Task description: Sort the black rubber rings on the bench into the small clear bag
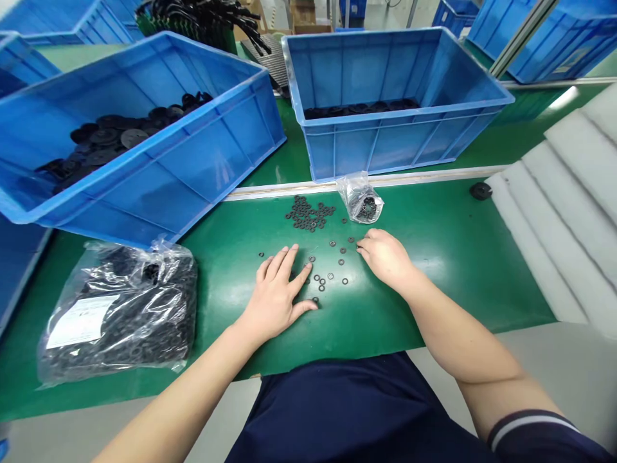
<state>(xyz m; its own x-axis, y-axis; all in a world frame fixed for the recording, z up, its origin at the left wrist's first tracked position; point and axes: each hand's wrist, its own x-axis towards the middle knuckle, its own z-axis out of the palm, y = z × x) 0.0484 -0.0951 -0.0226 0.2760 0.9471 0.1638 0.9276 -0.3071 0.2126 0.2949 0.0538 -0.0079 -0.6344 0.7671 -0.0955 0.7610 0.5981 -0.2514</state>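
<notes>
My left hand [274, 292] lies palm down on the green table with its fingers spread, among loose small black rings [322, 288]. Some of these rings touch or lie partly under its fingertips. The thumb and fingers of my right hand [385, 254] are pinched together at the table, with a small black ring [358, 247] showing at their tips. More single rings lie scattered between the two hands. Just beyond them is a dense cluster of black rings [308, 214]. A small clear plastic bag [361, 198] holding dark rings sits beyond my right hand.
A large clear bag of black parts [130, 321] with a white label lies at left. Two blue bins [231, 128] [385, 145] holding black discs stand behind. White foam sheets [549, 206] are stacked at right, beside a black round part [481, 190].
</notes>
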